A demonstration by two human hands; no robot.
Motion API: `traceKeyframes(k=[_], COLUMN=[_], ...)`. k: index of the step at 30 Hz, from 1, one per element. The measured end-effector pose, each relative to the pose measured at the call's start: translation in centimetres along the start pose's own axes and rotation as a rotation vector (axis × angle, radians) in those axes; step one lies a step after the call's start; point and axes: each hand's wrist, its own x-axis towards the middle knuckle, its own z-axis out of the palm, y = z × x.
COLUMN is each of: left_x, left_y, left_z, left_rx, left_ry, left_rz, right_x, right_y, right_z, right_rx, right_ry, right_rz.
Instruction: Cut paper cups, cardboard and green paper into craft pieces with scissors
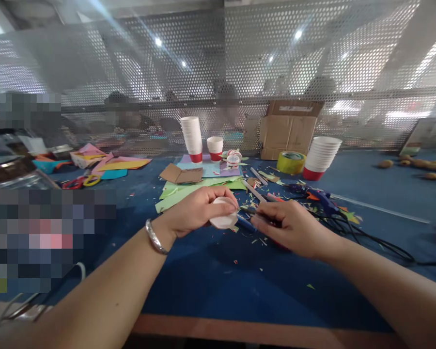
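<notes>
My left hand [207,208] wears a silver bangle and pinches a round white piece of paper cup [223,220] between thumb and fingers. Close to its right edge, my right hand [287,225] is closed around what look like scissors [247,211]. Their dark blades point left towards the white piece, and a bit of red handle shows below my palm. Most of the handle is hidden by my fingers. Whether the blades touch the paper I cannot tell. Under and behind the hands lie small coloured paper scraps [254,241].
Stacked paper cups [191,138] stand at the back, more cups [321,155] at the right. Yellow tape [290,163], a cardboard box [290,128], a blue glue gun [321,199] with black cable, green paper [178,196] and folded cardboard [181,173] surround the hands. A person sits at left.
</notes>
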Motion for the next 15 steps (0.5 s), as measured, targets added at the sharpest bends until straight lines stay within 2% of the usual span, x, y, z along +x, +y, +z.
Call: traceKeyframes(k=[5, 9, 15], left_x=[0.1, 0.0, 0.1], left_y=[-0.3, -0.2, 0.0], left_z=[1.2, 1.6, 1.9], left_rx=[-0.158, -0.209, -0.252], left_ry=[-0.019, -0.046, 0.037], left_rz=[0.003, 0.027, 0.047], right_x=[0.5, 0.6, 0.4], right_y=[0.8, 0.8, 1.0], right_z=[-0.2, -0.5, -0.7], right_rx=[-0.090, -0.112, -0.031], right_ry=[0.042, 0.020, 0.071], right_rz=[0.083, 0.130, 0.198])
